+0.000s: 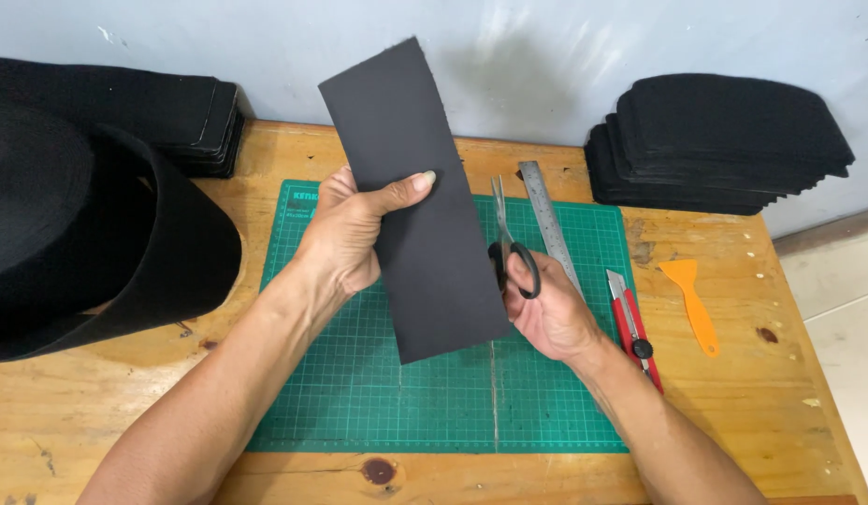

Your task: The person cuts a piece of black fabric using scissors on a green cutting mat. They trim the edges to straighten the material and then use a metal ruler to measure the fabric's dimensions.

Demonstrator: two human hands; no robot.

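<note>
My left hand (350, 234) grips a long rectangular piece of black felt (425, 243), holding it tilted up above a green cutting mat (359, 393). My thumb lies across the felt's face. My right hand (546, 313) holds black-handled scissors (509, 238) with fingers through the loops. The blades point up and away, right beside the felt's right edge.
A steel ruler (546, 220) lies on the mat's right side, a red utility knife (630, 327) and an orange plastic scraper (688, 299) on the wooden table (771, 411). A big roll of black felt (88, 234) sits left. Stacks of cut black pieces lie back left (186, 117) and back right (724, 140).
</note>
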